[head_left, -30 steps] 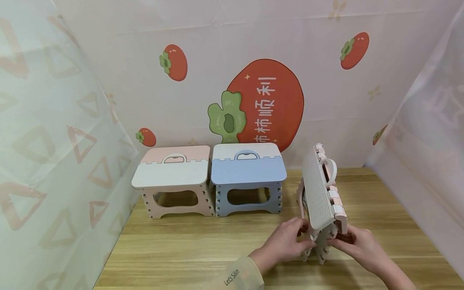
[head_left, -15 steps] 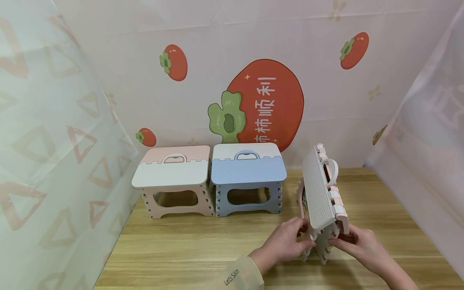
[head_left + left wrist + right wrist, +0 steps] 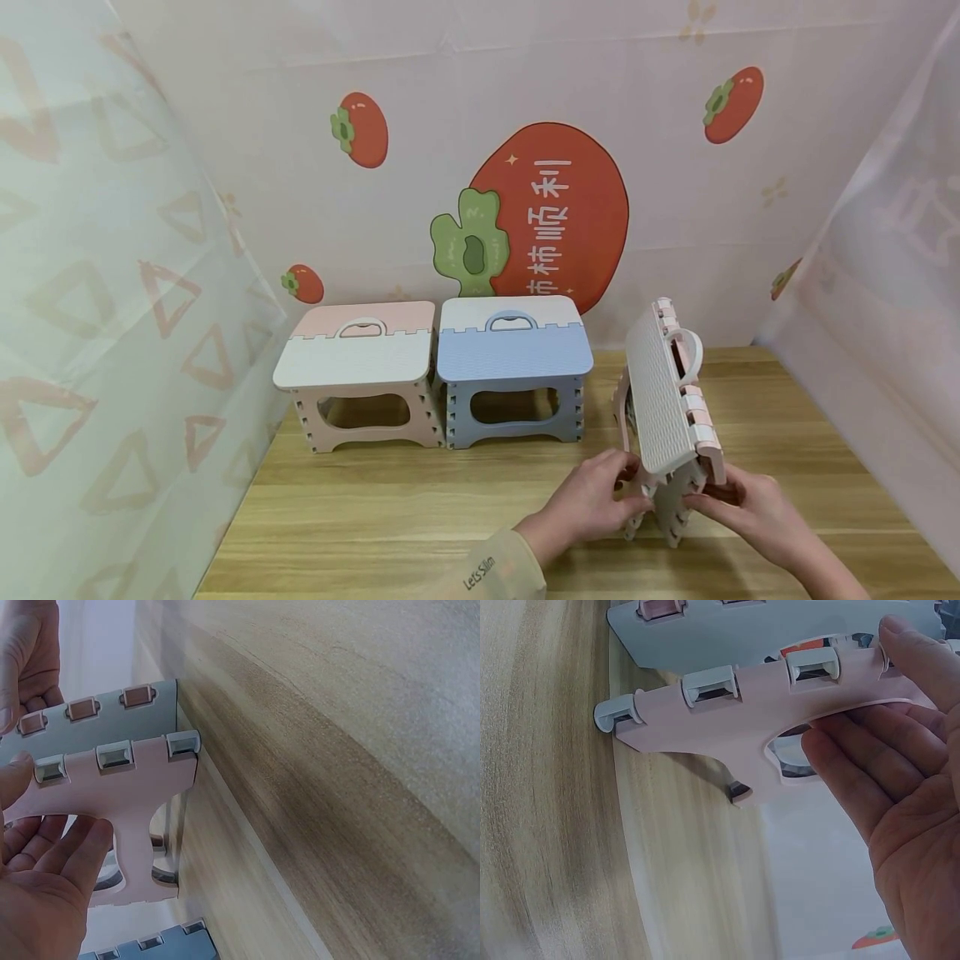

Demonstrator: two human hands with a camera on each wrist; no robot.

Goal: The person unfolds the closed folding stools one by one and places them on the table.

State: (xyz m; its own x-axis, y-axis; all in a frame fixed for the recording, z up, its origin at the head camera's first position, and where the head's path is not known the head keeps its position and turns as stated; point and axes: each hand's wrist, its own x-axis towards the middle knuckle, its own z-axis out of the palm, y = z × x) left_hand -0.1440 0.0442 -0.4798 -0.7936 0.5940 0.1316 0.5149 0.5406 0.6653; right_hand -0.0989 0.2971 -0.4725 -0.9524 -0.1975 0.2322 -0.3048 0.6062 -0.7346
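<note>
A partly folded pink-and-white folding stool (image 3: 654, 400) stands on the wooden table at the right, its two top halves sloping down from the middle hinge with the white carry handle (image 3: 693, 357) sticking out. My left hand (image 3: 588, 498) grips the left pink leg panel (image 3: 139, 799), fingers through its oval cutout and thumb over the hinged edge. On the other side, my right hand (image 3: 753, 510) holds the right leg panel (image 3: 727, 727) likewise, fingers inside the cutout. Between the panels a narrow gap shows the grey-white inner side panel (image 3: 671, 500).
Two unfolded stools stand side by side at the left: a pink-and-white one (image 3: 352, 358) and a blue-and-white one (image 3: 513, 354). Printed cloth walls (image 3: 675, 208) enclose the wooden table (image 3: 375, 517) at the back and both sides.
My right hand has shifted slightly right with its leg panel, widening the gap between the legs. The stool's handle and right top half have moved a little right too. My left hand stays put.
</note>
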